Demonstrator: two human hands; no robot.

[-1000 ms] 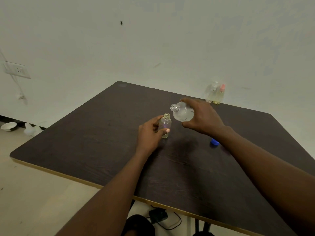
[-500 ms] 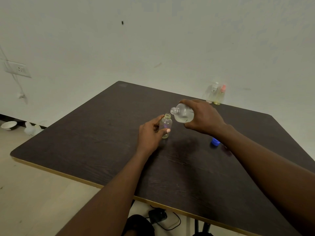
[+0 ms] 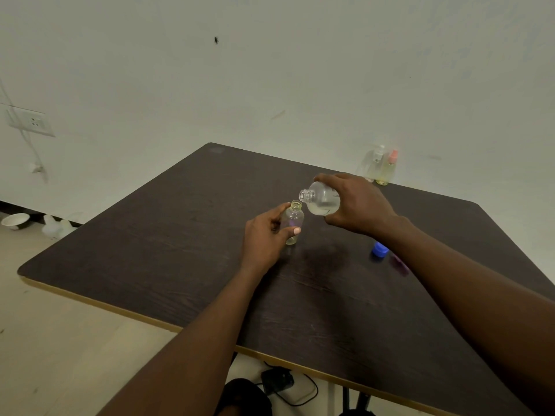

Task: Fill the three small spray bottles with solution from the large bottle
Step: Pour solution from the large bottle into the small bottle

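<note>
A small clear bottle [image 3: 293, 219] stands upright and uncapped on the dark table [image 3: 168, 235], with a little yellowish liquid at its bottom. My left hand [image 3: 265, 238] grips it by the side. My right hand [image 3: 357, 204] holds the large clear bottle [image 3: 320, 199] tipped on its side, its open mouth just above and right of the small bottle's neck. Pale liquid lies in the large bottle's lower side. Two more small spray bottles, one with a white top [image 3: 374, 163] and one with a pink top [image 3: 389, 168], stand capped at the table's far edge by the wall.
A blue cap [image 3: 380, 250] lies on the table under my right forearm, with a small purplish piece [image 3: 401, 264] beside it. The wall runs close behind the table. On the floor at left sit a white bowl [image 3: 15, 220] and pale containers [image 3: 57, 226]; a black adapter with cable [image 3: 277, 379] lies under the table.
My right hand has lowered and tipped the large bottle, bringing its mouth closer to the small bottle's neck. My left hand has kept its hold on the small bottle.
</note>
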